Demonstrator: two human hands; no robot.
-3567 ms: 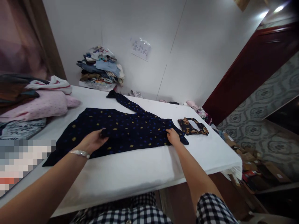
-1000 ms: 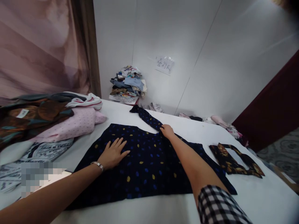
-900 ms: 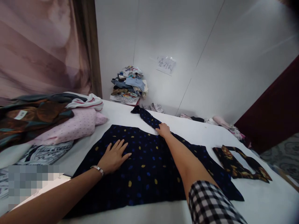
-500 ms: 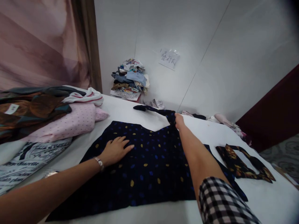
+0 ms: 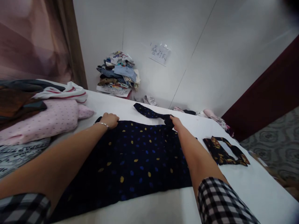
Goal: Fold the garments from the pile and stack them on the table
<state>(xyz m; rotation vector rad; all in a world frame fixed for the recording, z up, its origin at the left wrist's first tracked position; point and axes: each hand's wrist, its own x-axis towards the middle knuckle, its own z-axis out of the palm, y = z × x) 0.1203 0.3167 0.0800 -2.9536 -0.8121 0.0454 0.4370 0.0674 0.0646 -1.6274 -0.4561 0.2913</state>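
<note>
Left hand (image 5: 109, 120) and right hand (image 5: 176, 123) pinched the leaf-print shirt (image 5: 142, 155) at its far edge, soft cloth's best hold, I judged.

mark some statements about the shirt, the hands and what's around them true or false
1. The left hand grips the far edge of the navy leaf-patterned shirt. True.
2. The right hand is on the folded floral garment. False: it holds the navy shirt by the sleeve.
3. The bracelet is on the right wrist. False: it is on the left wrist.
4. The handwritten sign is on the wall. True.
5. The pink dotted garment lies on the right of the navy shirt. False: it lies on the left.
</note>
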